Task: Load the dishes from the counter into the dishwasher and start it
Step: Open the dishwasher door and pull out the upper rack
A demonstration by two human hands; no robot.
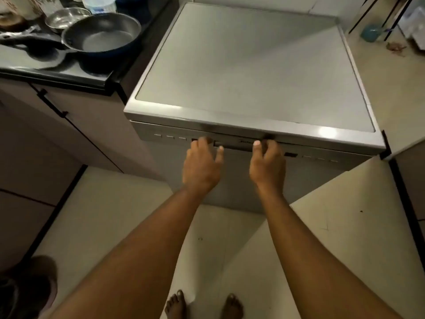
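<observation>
Pale floor tiles fill the nearest part of the view, with the person's bare feet at the bottom edge. Both forearms stretch forward to the front of the dishwasher, whose door is closed. The right grip is clenched on the door handle, its fingers hooked into the recess at the handle's right end and its thumb lying on the handle's front. The left grip is released, with loosely bent fingers. Its fingertips reach the control strip just left of the handle, and its thumb is near the handle's lower edge. Blur hides whether it touches. Left of the machine, past a cabinet, the worktop carries the dishes: a dark frying pan near the machine and a steel bowl just behind it. Far right on the floor stands a small blue object.
</observation>
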